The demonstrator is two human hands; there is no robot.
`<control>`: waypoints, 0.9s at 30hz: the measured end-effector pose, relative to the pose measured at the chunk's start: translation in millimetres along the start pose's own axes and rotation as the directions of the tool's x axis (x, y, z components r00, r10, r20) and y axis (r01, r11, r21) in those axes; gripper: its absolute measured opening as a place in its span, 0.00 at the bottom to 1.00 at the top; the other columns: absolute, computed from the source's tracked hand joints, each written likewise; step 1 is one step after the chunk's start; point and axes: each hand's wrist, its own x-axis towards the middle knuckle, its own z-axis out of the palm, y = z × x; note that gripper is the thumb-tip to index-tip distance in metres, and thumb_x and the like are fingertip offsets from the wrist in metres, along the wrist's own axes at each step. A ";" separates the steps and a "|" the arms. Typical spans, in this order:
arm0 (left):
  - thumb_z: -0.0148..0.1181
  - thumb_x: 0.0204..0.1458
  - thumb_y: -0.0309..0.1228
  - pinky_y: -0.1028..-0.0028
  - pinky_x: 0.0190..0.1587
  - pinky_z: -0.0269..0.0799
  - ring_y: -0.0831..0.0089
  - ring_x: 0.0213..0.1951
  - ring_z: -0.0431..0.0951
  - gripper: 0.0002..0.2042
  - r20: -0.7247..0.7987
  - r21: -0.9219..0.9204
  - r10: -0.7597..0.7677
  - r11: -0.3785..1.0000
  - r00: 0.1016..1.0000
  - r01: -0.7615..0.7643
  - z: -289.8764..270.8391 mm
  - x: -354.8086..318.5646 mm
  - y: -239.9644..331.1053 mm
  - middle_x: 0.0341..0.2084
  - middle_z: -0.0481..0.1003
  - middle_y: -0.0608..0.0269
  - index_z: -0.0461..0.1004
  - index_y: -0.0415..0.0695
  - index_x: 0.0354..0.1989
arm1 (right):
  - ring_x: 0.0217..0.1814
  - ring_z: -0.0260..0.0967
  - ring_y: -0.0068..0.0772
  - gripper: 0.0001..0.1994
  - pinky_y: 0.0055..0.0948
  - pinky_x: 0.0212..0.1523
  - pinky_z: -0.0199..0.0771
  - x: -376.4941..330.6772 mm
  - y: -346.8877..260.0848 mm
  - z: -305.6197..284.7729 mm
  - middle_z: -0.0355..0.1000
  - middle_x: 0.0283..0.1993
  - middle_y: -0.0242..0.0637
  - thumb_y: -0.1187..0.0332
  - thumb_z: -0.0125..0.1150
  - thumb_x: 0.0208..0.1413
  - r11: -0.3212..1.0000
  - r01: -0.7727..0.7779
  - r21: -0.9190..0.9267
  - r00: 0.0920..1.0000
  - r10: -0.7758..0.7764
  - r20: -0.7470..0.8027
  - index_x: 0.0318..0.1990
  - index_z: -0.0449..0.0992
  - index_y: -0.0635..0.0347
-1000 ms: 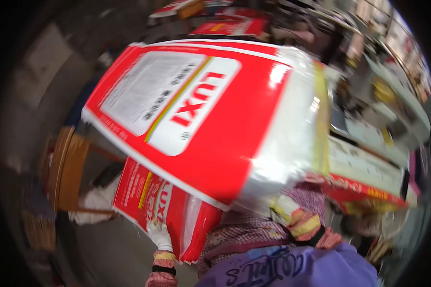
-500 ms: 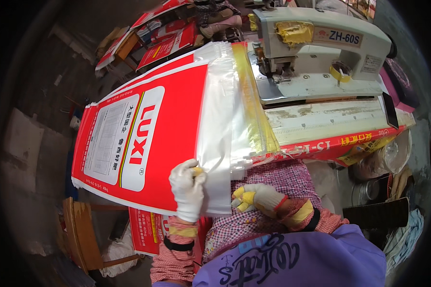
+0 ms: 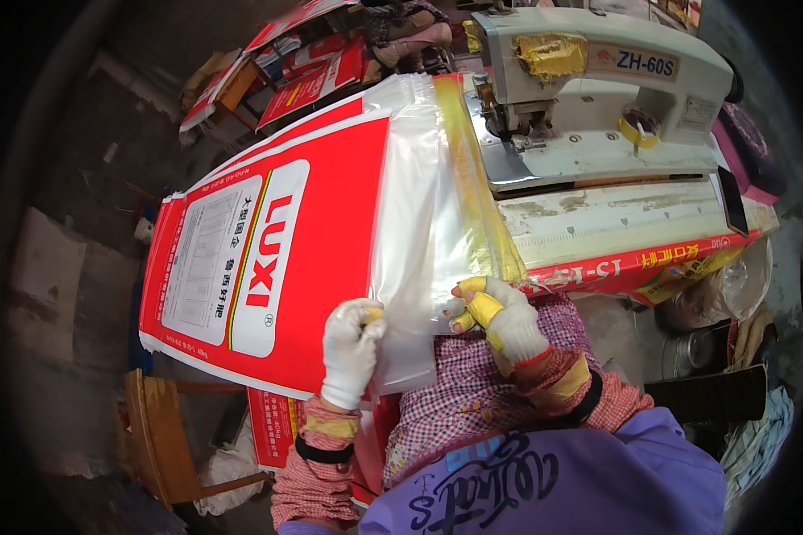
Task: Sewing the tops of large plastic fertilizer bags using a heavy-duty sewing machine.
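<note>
Left hand, right hand pinch red sack beside sewing machine.

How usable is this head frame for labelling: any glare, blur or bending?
Head view: sharp in the centre, both hands, left and right, crisp; sheen on the clear liner of the red sack; sewing machine edges bow; dark vignette rings the frame.

Your gloved left hand is pinched shut near you, right hand just beside it, fingers curled, forearms bent inward.
</note>
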 end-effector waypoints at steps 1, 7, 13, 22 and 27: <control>0.56 0.42 0.22 0.75 0.36 0.68 0.73 0.32 0.73 0.08 0.029 -0.217 -0.222 0.950 0.975 0.223 -3.3 0.4 3.3 0.27 0.74 0.61 0.71 0.36 0.33 | 0.27 0.69 0.27 0.10 0.22 0.32 0.71 -1.1 -1.1 0.6 0.72 0.33 0.42 0.72 0.47 0.56 1.000 -0.001 -0.006 1.000 0.001 0.000 0.42 0.70 0.68; 0.53 0.49 0.22 0.83 0.35 0.67 0.83 0.29 0.70 0.06 0.140 -0.567 -0.451 0.693 0.881 0.445 -25.4 12.8 24.8 0.26 0.72 0.68 0.71 0.36 0.35 | 0.39 0.72 0.35 0.14 0.29 0.40 0.70 11.4 2.2 34.3 0.73 0.38 0.41 0.68 0.51 0.52 0.719 0.487 -0.496 0.873 -0.423 0.244 0.46 0.70 0.62; 0.57 0.49 0.26 0.85 0.35 0.66 0.84 0.29 0.69 0.08 0.140 -0.527 -0.512 0.686 0.847 0.502 -43.0 10.3 18.4 0.27 0.72 0.67 0.71 0.35 0.34 | 0.41 0.70 0.46 0.14 0.37 0.40 0.69 26.1 -15.0 81.2 0.72 0.36 0.43 0.59 0.53 0.47 0.449 0.395 -0.802 0.913 -0.094 0.397 0.40 0.74 0.52; 0.62 0.42 0.24 0.82 0.33 0.67 0.83 0.28 0.69 0.11 0.249 -0.569 -0.419 0.666 0.873 0.482 -52.0 8.0 34.1 0.27 0.70 0.67 0.68 0.37 0.33 | 0.30 0.71 0.38 0.11 0.33 0.32 0.69 34.1 -16.4 109.9 0.72 0.27 0.41 0.58 0.56 0.47 0.523 0.327 -0.787 0.936 -0.062 0.347 0.33 0.75 0.54; 0.54 0.53 0.35 0.79 0.25 0.64 0.80 0.21 0.66 0.09 -0.124 -0.691 -0.345 0.703 0.930 0.169 -125.5 22.5 14.5 0.19 0.68 0.69 0.69 0.41 0.29 | 0.30 0.72 0.41 0.16 0.36 0.33 0.71 29.2 -23.1 95.6 0.73 0.28 0.43 0.54 0.49 0.48 0.186 0.427 -0.885 0.898 0.030 0.440 0.34 0.76 0.55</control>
